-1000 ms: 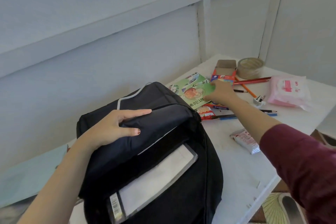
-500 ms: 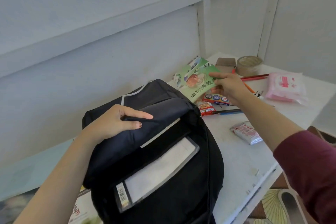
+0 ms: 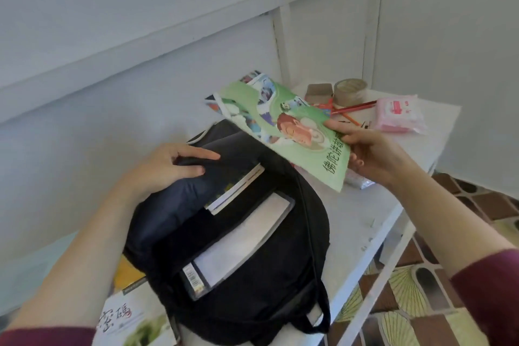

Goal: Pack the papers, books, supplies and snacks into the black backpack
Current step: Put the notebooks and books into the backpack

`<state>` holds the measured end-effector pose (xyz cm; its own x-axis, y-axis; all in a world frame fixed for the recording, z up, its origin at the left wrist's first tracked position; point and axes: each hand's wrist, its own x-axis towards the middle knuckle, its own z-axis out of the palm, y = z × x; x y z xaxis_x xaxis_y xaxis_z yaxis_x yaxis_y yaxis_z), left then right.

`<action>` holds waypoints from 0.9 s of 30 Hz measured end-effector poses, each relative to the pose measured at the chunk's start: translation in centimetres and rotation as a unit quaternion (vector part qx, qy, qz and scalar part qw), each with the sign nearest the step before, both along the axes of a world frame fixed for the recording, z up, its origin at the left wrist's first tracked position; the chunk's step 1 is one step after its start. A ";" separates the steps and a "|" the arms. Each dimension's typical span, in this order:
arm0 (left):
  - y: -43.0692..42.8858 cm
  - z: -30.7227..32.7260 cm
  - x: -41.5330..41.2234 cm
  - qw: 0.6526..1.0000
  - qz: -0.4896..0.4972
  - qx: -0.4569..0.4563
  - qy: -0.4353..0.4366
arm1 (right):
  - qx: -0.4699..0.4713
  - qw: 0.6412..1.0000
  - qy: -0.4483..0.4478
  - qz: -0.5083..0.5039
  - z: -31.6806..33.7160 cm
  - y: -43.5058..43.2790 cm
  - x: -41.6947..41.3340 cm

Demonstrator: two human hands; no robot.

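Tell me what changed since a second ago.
The right hand gripped the green booklet, lifted it off the table and brought it toward the backpack; it now hangs tilted over the backpack's far edge. The left hand still holds the backpack's opening apart. The tape, pencils and pink pack stayed put.
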<state>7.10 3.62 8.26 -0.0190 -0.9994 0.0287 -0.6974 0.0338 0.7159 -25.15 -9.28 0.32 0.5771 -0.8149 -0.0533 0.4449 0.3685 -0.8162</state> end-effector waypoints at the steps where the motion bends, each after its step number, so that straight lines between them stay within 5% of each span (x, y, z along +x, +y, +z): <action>1: 0.0 0.3 0.0 1.000 0.000 -0.010 -0.005 | -0.014 0.999 0.014 0.032 -0.6 0.6 -0.5; 6: 0.4 1.0 0.2 0.999 -0.024 -0.028 -0.033 | -0.041 0.981 0.084 0.169 -1.7 3.5 -2.3; 13: 1.7 1.7 -0.6 0.996 -0.036 -0.075 -0.039 | -0.083 0.960 0.202 0.173 -1.8 5.2 -0.1; 21: 2.9 1.7 -0.8 0.996 -0.024 -0.078 -0.047 | -0.070 0.969 0.223 0.080 -0.4 6.0 5.7; 27: 3.0 1.4 -0.6 0.996 -0.013 -0.074 -0.037 | -0.028 0.986 0.153 0.054 -0.3 7.2 9.2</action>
<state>6.52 6.67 9.69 -0.0530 -0.9835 0.1732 -0.7451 0.1545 0.6488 -15.90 -2.13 -0.01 0.6244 -0.7563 -0.1952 0.1354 0.3509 -0.9266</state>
